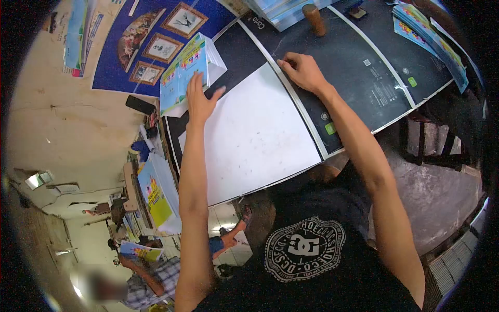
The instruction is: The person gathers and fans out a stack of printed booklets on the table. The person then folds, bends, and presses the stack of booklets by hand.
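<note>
My left hand (201, 101) has its fingers stretched out and the thumb apart. Its fingertips lie against a stack of colourful printed booklets (179, 70) at the table's left side. My right hand (305, 73) rests beside a pale strip (285, 80) on the dark tabletop, with its fingers curled and pressed together. Whether something small is pinched in them cannot be made out. Between my two arms a large white sheet (254, 140) lies flat on the table, with small dark marks on it.
A short wooden cylinder (314, 20) stands beyond my right hand. More printed stacks lie at the table's far edge (283, 11) and right side (434, 44). Framed pictures (162, 48) are at the left. Another person (156, 281) holds a booklet (140, 251) at lower left.
</note>
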The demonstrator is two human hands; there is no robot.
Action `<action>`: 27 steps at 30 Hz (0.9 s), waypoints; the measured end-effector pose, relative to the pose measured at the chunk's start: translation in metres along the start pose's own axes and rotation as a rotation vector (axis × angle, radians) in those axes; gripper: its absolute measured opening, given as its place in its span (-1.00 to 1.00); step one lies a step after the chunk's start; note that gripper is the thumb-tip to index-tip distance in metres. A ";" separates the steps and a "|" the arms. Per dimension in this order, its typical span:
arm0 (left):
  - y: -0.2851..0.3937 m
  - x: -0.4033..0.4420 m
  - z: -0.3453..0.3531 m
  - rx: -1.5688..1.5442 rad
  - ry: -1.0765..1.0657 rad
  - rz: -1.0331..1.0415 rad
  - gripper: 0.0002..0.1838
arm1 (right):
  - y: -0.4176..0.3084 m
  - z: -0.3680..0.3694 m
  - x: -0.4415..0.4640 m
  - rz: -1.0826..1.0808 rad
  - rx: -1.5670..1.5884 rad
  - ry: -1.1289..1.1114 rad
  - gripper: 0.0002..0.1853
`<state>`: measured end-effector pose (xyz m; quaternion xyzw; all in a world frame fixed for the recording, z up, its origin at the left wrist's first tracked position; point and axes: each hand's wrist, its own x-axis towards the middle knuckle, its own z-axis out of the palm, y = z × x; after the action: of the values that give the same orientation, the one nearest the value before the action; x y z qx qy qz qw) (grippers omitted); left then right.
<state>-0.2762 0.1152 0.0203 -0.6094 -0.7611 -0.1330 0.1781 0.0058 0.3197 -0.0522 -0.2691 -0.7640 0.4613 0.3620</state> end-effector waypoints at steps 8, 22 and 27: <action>-0.050 -0.011 0.003 -0.026 0.289 -0.249 -0.72 | -0.001 -0.005 0.001 -0.027 -0.027 0.014 -0.67; 0.093 -0.037 -0.195 -0.351 0.768 -0.579 -0.54 | -0.046 0.002 -0.018 -0.269 0.208 -0.082 -0.01; 0.126 -0.034 -0.201 -0.905 0.862 -0.583 -0.44 | -0.119 -0.023 -0.064 -0.248 0.443 -0.368 -0.35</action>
<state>-0.1251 0.0293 0.1848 -0.2868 -0.6246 -0.7107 0.1499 0.0534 0.2327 0.0429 -0.0003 -0.7245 0.6100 0.3210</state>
